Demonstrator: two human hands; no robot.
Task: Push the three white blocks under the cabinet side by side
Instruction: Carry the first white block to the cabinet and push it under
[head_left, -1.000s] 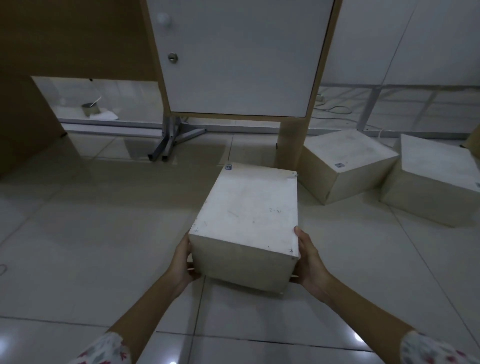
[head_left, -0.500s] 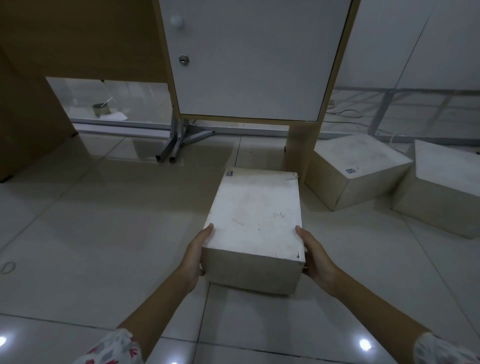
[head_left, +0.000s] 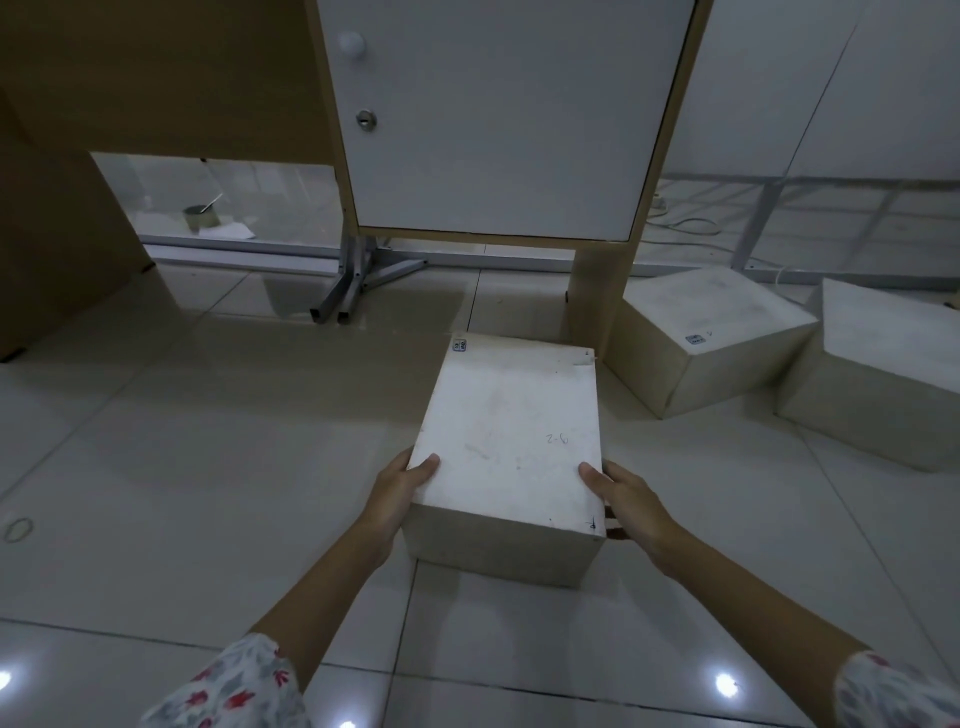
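A white block (head_left: 511, 441) marked "2-6" lies on the tiled floor just in front of the cabinet (head_left: 498, 119). My left hand (head_left: 400, 493) grips its near left corner, thumb on top. My right hand (head_left: 623, 499) grips its near right corner the same way. The block's far end sits close to the cabinet's wooden leg (head_left: 597, 296). A second white block (head_left: 711, 332) rests tilted to the right of that leg. The third white block (head_left: 883, 364) lies further right, touching the second.
A metal stand foot (head_left: 358, 286) stands on the floor under the cabinet's left side. A brown wooden panel (head_left: 57, 244) closes the left. A small tin (head_left: 200, 215) and cables (head_left: 685, 223) lie behind. A rubber band (head_left: 18, 530) lies on the floor at left.
The block has slid forward toward the cabinet and turned straighter. Both hands moved up from its lower sides to its top near corners.
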